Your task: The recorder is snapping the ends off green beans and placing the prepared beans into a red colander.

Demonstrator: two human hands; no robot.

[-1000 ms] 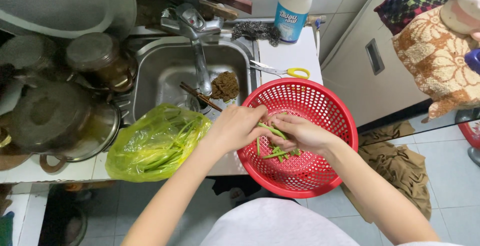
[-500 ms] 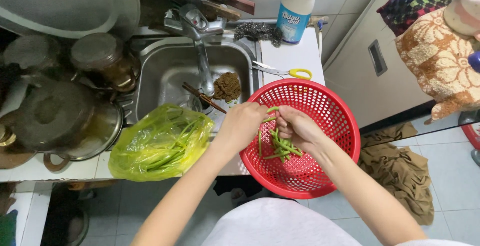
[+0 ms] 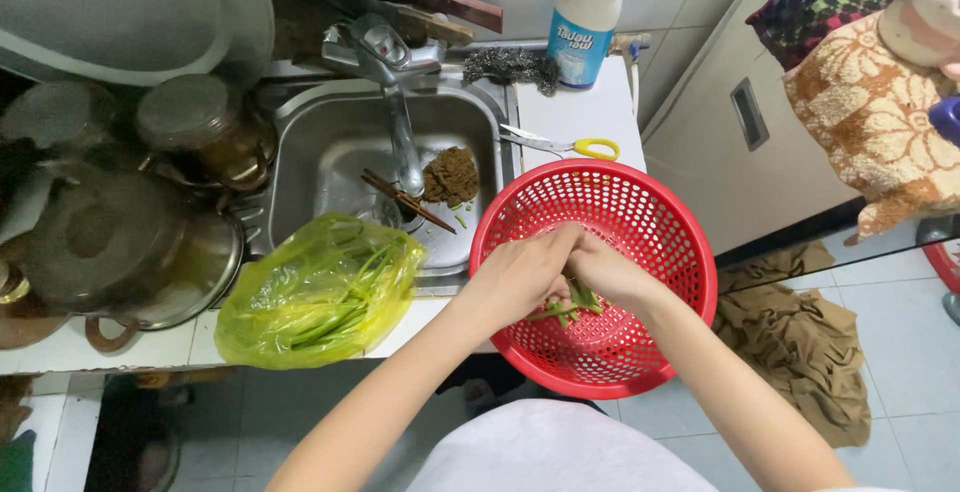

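Observation:
Both hands meet over a round red plastic basket [image 3: 660, 214] that juts past the counter's front edge. My left hand [image 3: 522, 274] and my right hand [image 3: 610, 274] are closed together on a small bunch of green vegetable stems [image 3: 572, 304], held low inside the basket. The fingertips are hidden behind the knuckles. A yellow-green plastic bag [image 3: 318, 292] holding more green stems lies on the counter to the left of my left forearm.
A steel sink [image 3: 340, 157] with a tap [image 3: 385, 57], chopsticks and a brown scrubber [image 3: 450, 174] sits behind. Yellow-handled scissors [image 3: 565, 142] and a white bottle [image 3: 588, 14] lie on the white ledge. Pots [image 3: 100, 242] crowd the left. A brown cloth [image 3: 795, 337] lies on the floor.
The two hands have drawn closer together and lower into the basket, bunching the stems between them. The camera view shifted slightly.

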